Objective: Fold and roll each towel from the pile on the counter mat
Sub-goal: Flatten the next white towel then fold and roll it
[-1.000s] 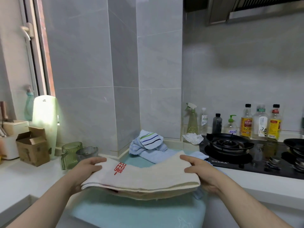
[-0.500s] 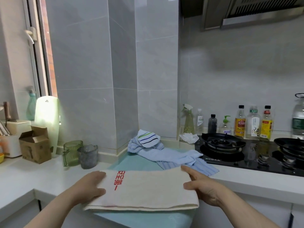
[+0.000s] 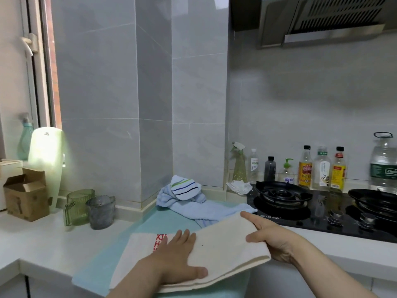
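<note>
Left hand (image 3: 178,259) presses folded cream towel (image 3: 223,244); right hand (image 3: 272,239) grips its end.

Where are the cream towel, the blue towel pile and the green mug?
cream towel (image 3: 223,239): head view, bare middle of its top layer.
blue towel pile (image 3: 204,208): head view, flat blue part at the front.
green mug (image 3: 79,208): head view, middle of its ribbed wall.

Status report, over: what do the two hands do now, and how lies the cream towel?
Left hand flat, pressing cream towel onto mat. Right hand grips its right end, raised. Blue towels heaped behind, not in the way.
</note>
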A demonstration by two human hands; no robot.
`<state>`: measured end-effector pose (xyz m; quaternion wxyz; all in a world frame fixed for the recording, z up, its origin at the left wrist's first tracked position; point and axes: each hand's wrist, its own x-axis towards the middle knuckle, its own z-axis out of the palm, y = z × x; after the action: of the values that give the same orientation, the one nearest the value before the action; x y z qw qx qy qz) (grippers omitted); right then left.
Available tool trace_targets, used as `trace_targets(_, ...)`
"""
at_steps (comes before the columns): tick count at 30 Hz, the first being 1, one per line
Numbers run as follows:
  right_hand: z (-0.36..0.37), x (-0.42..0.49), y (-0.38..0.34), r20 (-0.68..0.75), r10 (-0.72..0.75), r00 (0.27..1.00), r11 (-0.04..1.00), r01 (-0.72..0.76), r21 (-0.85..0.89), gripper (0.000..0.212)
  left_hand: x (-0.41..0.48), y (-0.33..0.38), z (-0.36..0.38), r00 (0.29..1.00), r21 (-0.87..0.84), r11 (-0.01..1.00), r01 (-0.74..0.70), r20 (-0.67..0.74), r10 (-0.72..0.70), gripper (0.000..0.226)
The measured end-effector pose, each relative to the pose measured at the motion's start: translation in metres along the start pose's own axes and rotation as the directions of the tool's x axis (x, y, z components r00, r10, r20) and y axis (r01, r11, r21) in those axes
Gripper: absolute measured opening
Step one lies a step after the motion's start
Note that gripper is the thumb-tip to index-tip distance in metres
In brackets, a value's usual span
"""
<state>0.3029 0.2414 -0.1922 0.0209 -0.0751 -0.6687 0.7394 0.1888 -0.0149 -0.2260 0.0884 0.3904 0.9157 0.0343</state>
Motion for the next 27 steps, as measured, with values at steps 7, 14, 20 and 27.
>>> trace_targets(7,-0.013,-0.005,-0.018,-0.011,0.025,1.0,0.999,-0.024,0.027,0.093,0.017,0.023,0.007,0.999,0.06,0.998,-0.037,0.042,0.034,0.143)
trace_targets(14,0.027,0.008,-0.061,0.035,-0.009,0.999,0.982,0.015,-0.187,0.065,0.014,0.019,0.009,0.998,-0.064,0.997,-0.048,-0.04,0.045,0.139)
trace_targets(20,0.088,0.022,-0.074,-0.001,-0.039,0.999,0.986,0.038,-0.161,0.052,0.009,0.003,-0.004,0.907,-0.985,0.103,-0.139,-0.168,-0.386,0.071)
trace_targets(27,0.158,0.042,-0.038,0.066,-0.015,0.998,0.995,0.022,-0.1,0.066,-0.019,-0.01,-0.021,0.968,-0.874,-0.484,-0.045,0.081,-0.236,0.089)
